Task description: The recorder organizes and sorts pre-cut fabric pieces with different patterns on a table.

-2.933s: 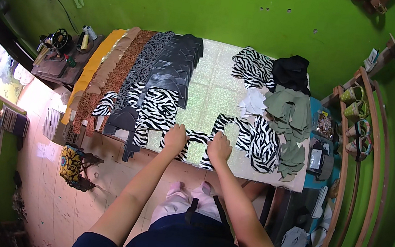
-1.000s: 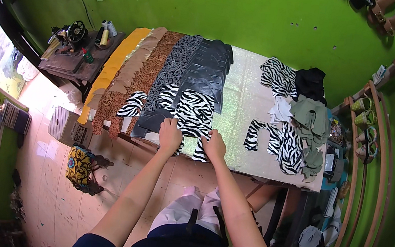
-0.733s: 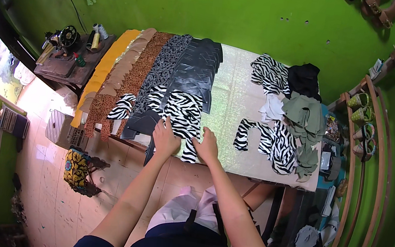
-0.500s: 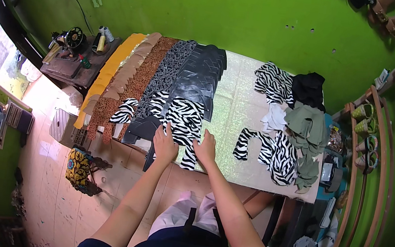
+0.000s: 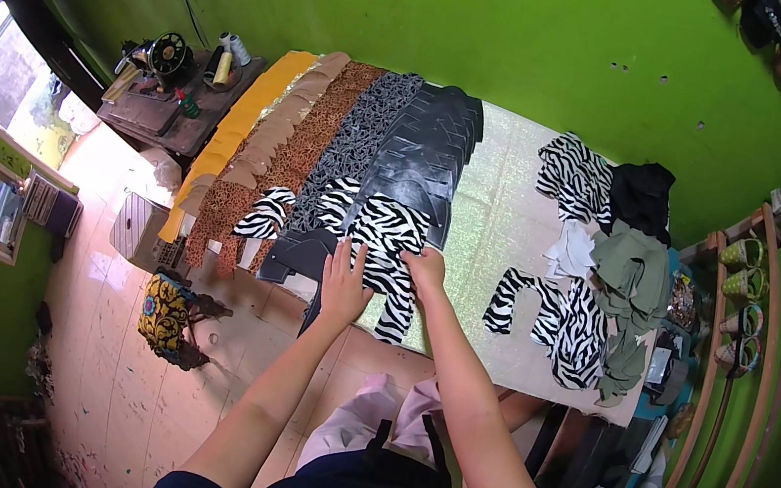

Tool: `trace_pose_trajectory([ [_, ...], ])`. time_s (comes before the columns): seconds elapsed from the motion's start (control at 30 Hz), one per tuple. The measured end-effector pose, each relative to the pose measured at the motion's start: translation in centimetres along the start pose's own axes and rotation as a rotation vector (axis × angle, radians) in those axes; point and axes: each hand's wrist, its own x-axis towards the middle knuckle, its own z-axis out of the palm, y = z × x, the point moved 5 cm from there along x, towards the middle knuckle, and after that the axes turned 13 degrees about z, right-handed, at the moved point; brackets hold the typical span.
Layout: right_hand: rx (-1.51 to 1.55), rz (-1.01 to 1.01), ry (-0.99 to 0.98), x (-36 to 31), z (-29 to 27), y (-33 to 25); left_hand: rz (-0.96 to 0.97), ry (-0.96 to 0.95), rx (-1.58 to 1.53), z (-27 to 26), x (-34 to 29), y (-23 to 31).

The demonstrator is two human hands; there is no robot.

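The zebra piece [image 5: 394,316] has shifted left and now lies near the black stack [image 5: 419,158] — left hand [image 5: 344,289] flat, fingers spread; right hand [image 5: 426,271] at the piece's edge, grip unclear.

Left hand [image 5: 342,287] seemingly rests on zebra-print fabric [image 5: 393,227].

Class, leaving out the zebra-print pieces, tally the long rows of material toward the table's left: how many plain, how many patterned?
Plain: 3 (yellow row, tan row, black row)
Patterned: 2 (brown spotted row, grey row)
Total: 5
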Motion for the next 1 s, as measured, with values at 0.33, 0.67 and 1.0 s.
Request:
trace_pose_trajectory([
  [0.33, 0.112, -0.250, 0.033, -0.2, -1.4, -2.3, 0.075, 0.060, -0.050, -0.4, 2.4, 0.6],
  [0.67, -0.131, -0.401, 0.322, -2.6, -3.8, -4.9, 0.095, -0.003, 0.000, 0.9, 4.7, 0.5],
  [1.0, -0.668, -0.828, 0.603, -9.3, -1.2, -0.3, 0.148, -0.003, -0.040, -0.1, 2.3, 1.0],
])
